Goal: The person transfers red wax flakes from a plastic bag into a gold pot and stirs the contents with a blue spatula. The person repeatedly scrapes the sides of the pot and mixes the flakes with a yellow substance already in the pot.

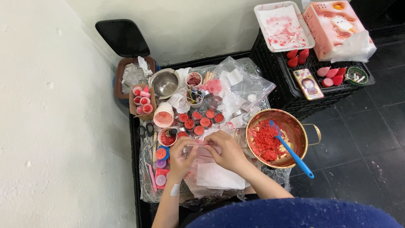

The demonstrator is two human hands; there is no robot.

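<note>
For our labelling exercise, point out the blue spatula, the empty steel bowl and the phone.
blue spatula (295,157): head view, on the handle, over the pot's rim.
steel bowl (165,84): head view, on its bare inside.
phone (308,84): head view, middle of its decorated back.

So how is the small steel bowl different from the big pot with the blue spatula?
The steel bowl is silver, small and looks empty; the pot is copper-gold, much bigger and holds red crumbly paste. The pot has side handles and a blue spatula leaning inside; the bowl has neither. Both are round and metal.
</note>
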